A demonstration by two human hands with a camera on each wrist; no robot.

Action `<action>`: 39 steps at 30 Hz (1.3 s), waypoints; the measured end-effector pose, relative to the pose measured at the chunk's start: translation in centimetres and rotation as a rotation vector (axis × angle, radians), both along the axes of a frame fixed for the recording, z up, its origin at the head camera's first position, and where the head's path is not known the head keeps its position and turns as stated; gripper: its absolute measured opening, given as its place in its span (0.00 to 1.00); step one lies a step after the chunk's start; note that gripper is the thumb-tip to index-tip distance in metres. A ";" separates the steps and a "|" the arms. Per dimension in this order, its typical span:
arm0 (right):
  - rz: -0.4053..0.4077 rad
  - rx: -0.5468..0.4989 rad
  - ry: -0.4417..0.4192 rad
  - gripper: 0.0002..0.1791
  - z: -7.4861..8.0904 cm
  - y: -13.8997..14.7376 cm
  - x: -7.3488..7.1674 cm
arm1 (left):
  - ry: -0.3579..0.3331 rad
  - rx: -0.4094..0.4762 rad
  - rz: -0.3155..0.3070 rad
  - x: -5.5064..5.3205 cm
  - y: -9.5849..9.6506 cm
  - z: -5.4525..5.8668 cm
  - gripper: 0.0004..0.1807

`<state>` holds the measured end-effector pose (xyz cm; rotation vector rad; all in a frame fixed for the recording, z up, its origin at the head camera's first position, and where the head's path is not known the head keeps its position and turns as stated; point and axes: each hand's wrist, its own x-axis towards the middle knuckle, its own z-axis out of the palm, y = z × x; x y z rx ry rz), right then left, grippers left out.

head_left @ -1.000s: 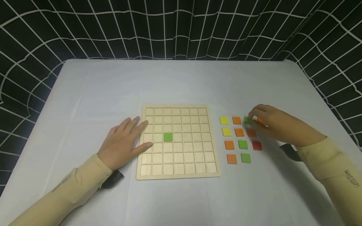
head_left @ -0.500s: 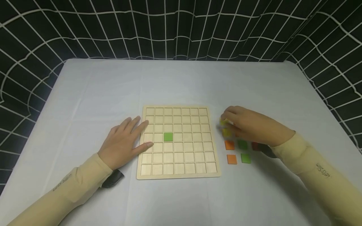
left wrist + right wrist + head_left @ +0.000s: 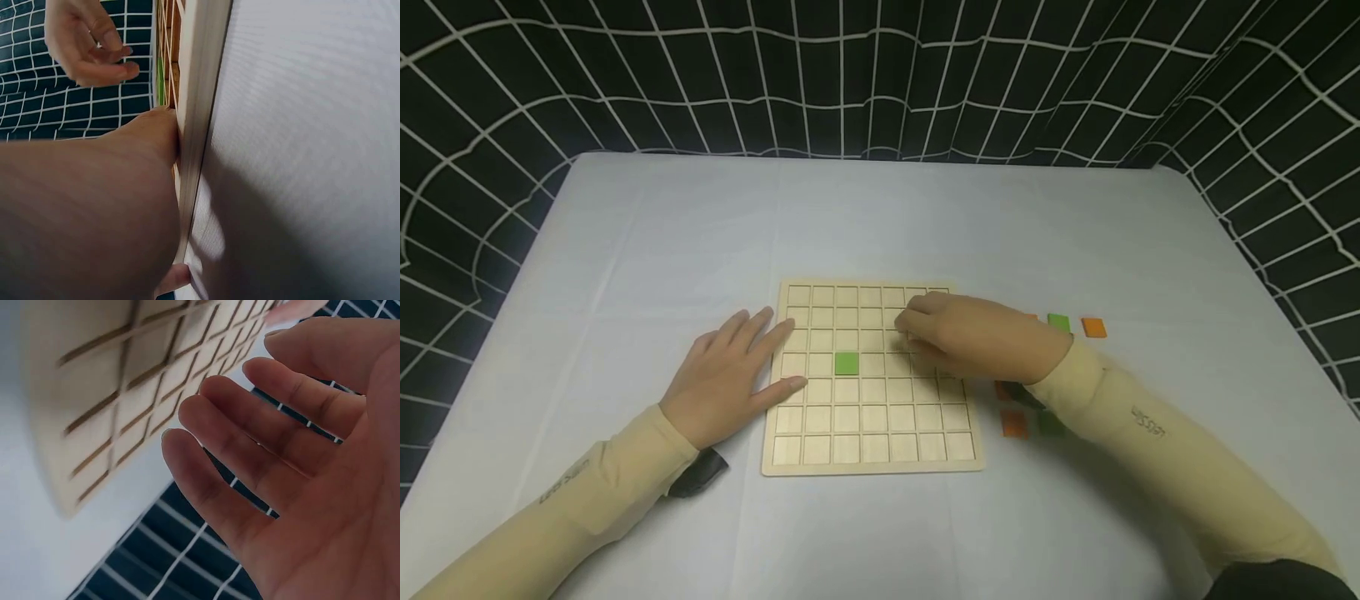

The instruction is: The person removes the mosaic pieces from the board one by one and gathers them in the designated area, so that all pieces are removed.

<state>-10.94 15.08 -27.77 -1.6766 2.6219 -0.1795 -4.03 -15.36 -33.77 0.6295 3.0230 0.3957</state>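
A square wooden board (image 3: 872, 467) with a grid of shallow recesses lies flat on the table. One green tile (image 3: 846, 364) sits in a recess left of the board's middle. My left hand (image 3: 718, 383) rests spread at the board's left edge, with thumb and index finger over its border. Above the right part of the board is my right hand (image 3: 955, 333). In the right wrist view the fingers (image 3: 231, 434) of that hand are loosely bent and apart, and no tile shows between them. The hand and forearm hide several tiles to the right.
Right of the board lie an orange tile (image 3: 1093, 327), a green tile (image 3: 1059, 322), and a nearer orange tile (image 3: 1015, 423). A partly shaded green tile (image 3: 1051, 423) shows by the right sleeve. A dark curtain (image 3: 880, 79) with white grid lines surrounds the white table (image 3: 865, 217).
My right hand has moved left from the tiles, past the yellow ones, to over the board. The orange and green tiles at the far right are uncovered again. My left hand has stayed put.
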 end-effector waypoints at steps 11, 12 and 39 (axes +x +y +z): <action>0.043 0.042 -0.048 0.06 -1.2 -4.0 0.5 | -0.009 -0.005 -0.008 -0.2 0.3 0.1 0.39; 0.048 0.046 -0.049 0.07 -1.3 -4.2 0.5 | -0.011 -0.004 -0.009 -0.2 0.4 0.2 0.39; 0.128 0.052 0.078 0.08 -2.3 -5.4 1.3 | -0.019 -0.020 0.009 0.1 0.3 0.2 0.39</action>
